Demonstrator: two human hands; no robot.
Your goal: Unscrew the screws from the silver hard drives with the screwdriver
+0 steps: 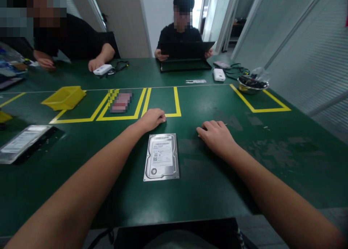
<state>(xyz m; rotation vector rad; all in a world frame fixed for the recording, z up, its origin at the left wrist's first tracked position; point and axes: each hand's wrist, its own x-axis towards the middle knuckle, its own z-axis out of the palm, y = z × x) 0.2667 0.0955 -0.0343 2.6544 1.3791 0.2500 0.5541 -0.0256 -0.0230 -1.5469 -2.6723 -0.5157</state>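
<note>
A silver hard drive [162, 157] lies flat on the green table [206, 191], label side up, in front of me. Just beyond its top edge my left hand [152, 119] rests on the table, fingers curled in, with nothing visible in it. My right hand [217, 136] lies to the right of the drive, apart from it, its fingers bent down against the table. A thin pale bit shows by its knuckles; whether the hand holds it I cannot tell.
Yellow tape outlines [178, 102] cross the table, near a yellow bin [65, 97] and a metal bowl of dark items [252, 85]. Left is a labelled device in a clear tray [24, 142]. Two people sit opposite, one holding a black laptop-like panel [187, 51]. White boxes [219, 74] with cables lie there.
</note>
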